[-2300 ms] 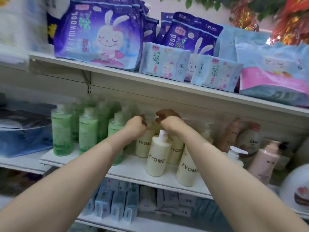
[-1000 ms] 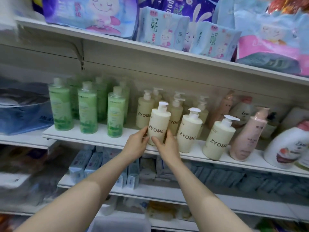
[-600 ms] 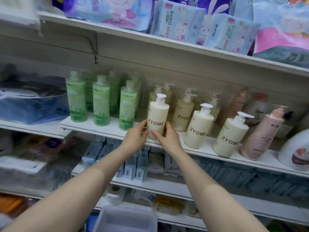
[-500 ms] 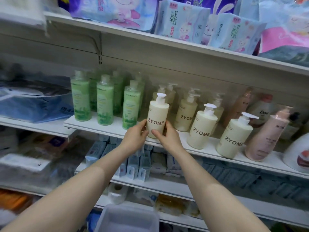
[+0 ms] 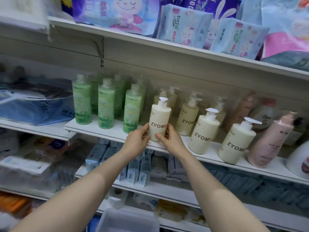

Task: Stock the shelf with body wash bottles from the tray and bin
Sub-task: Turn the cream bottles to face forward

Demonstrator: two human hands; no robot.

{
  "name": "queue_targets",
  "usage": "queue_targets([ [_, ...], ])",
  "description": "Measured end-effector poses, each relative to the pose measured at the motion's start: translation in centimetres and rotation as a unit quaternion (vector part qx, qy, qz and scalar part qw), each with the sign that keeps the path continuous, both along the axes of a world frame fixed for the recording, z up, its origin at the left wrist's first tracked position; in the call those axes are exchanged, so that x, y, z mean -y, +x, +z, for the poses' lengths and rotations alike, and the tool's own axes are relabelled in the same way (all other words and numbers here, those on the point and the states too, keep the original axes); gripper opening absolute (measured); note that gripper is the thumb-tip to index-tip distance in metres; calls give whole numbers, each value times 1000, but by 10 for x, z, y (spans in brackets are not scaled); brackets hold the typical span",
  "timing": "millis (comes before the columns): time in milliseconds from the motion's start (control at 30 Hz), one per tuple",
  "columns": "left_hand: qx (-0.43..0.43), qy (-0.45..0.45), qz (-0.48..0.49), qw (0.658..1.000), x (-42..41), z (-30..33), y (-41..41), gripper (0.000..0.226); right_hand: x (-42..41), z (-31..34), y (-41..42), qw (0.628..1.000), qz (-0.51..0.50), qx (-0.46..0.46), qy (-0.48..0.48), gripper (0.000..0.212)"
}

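Store shelving filled the frame. Stood upright at center on the white shelf (image 5: 107,133), near its front edge: a cream bottle (image 5: 160,119) marked ZYOME. Gripped low on both sides, left hand (image 5: 138,139) and right hand (image 5: 172,139), fingers curled round its base. Right of it, more cream bottles (image 5: 203,133); farther right, a pink bottle (image 5: 269,141). Left of center, green bottles (image 5: 105,102). Across the top, packs (image 5: 184,24) with rabbits. At bottom center, a bin (image 5: 128,221).
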State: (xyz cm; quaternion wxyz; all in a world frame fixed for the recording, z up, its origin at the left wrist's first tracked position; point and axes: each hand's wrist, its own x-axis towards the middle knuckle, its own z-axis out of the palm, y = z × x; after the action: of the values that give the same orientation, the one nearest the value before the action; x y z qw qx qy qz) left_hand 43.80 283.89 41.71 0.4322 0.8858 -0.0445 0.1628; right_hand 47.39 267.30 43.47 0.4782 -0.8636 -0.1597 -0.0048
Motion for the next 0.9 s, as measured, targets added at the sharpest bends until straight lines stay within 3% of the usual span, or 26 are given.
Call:
queue_targets([
  [600,-13,5,-2,1000,2,2,4,59,-1,11,0,999,6,-31,-35,65],
  [767,40,-19,-42,998,10,22,-3,60,6,27,3,998,-6,-62,10,92],
  [900,64,-41,-9,997,18,66,5,57,11,65,11,995,-42,-55,73,73],
])
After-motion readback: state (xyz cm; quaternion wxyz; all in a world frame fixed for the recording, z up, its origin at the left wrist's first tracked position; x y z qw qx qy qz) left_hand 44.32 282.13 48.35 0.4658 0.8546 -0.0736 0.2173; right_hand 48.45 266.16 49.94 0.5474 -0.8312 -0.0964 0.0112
